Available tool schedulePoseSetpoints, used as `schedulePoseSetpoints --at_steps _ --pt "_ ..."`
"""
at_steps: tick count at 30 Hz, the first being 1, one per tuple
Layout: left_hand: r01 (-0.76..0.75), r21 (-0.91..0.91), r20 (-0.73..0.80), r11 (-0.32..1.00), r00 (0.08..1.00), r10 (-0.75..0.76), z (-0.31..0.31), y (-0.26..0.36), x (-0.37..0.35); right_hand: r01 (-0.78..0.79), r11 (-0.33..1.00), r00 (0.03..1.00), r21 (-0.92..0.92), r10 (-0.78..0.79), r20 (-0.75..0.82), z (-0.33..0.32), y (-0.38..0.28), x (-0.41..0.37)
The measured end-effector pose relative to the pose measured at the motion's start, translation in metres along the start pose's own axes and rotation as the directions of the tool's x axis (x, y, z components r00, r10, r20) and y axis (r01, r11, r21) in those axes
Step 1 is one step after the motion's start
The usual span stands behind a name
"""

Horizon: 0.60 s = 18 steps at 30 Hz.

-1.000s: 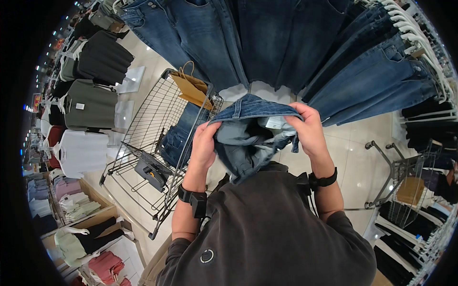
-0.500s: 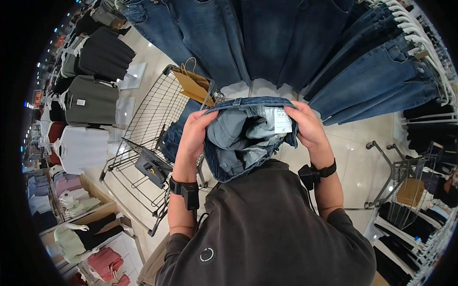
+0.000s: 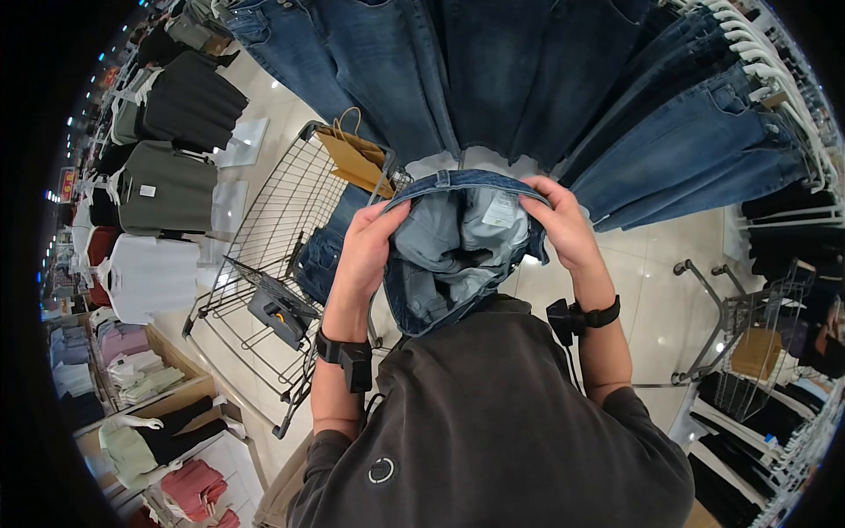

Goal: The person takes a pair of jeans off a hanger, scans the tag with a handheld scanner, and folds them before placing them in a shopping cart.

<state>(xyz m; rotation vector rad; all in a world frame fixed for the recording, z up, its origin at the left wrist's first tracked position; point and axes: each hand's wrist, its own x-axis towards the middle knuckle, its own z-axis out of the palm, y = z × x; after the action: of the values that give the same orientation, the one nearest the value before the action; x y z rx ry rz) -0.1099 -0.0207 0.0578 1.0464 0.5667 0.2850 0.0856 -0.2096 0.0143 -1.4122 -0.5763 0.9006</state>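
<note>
Fingers (image 3: 546,190) grip jeans (image 3: 429,242); white label (image 3: 503,209) unreadable.

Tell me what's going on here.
A person holds a denim garment by its waistband, left hand on one side and right hand on the other. The waist is spread open, showing grey lining and a white label. A wire cart with a paper bag and more denim stands to the left; jeans hang ahead.
</note>
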Motion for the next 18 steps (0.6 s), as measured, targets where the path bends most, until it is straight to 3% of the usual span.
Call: schedulePoseSetpoints --at_steps 3,8,11,16,18 --pt "-0.043 -0.058 -0.017 0.997 0.999 0.043 0.005 -0.001 0.002 0.100 0.948 0.980 -0.301 -0.147 -0.138 0.001 0.003 -0.007" --pt "-0.098 -0.127 -0.073 0.987 0.993 0.089 0.008 0.001 0.006 0.055 0.967 0.974 -0.250 -0.107 -0.201 0.008 0.017 -0.031" --pt "-0.136 -0.134 -0.128 0.982 0.985 0.119 0.012 0.004 0.004 0.077 0.902 0.950 -0.425 -0.195 -0.243 0.013 0.044 -0.040" --pt "-0.246 -0.194 -0.263 0.950 0.946 0.191 0.019 0.004 0.006 -0.165 0.866 0.962 -0.472 0.037 -0.269 0.017 0.059 -0.056" --pt "-0.257 -0.237 -0.266 0.937 0.945 0.192 0.017 0.004 0.006 -0.301 0.826 0.951 -0.476 0.298 -0.084 0.002 0.065 -0.049"
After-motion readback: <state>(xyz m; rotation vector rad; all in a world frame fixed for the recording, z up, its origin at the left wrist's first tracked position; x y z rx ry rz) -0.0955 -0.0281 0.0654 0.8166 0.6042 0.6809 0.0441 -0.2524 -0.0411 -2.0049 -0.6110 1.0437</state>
